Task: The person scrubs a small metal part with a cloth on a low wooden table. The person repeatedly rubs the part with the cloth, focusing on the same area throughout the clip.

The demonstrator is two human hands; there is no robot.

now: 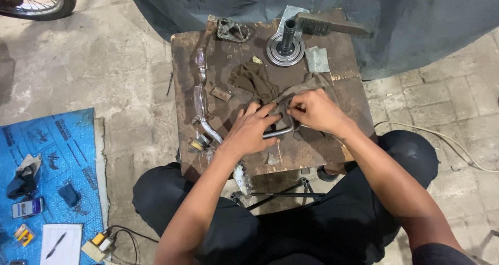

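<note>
I sit at a small worn wooden table. My left hand rests on a bent metal rod near the table's front, fingers curled over it. My right hand pinches a brown rag against the same rod. The rag spreads back over the tabletop. A long curved metal lever lies along the table's left side.
A round metal hub with a shaft, a wire brush, a small bracket and metal plates lie at the table's back. A blue mat on the left floor holds a phone, notepad and small items. A bicycle wheel stands top left.
</note>
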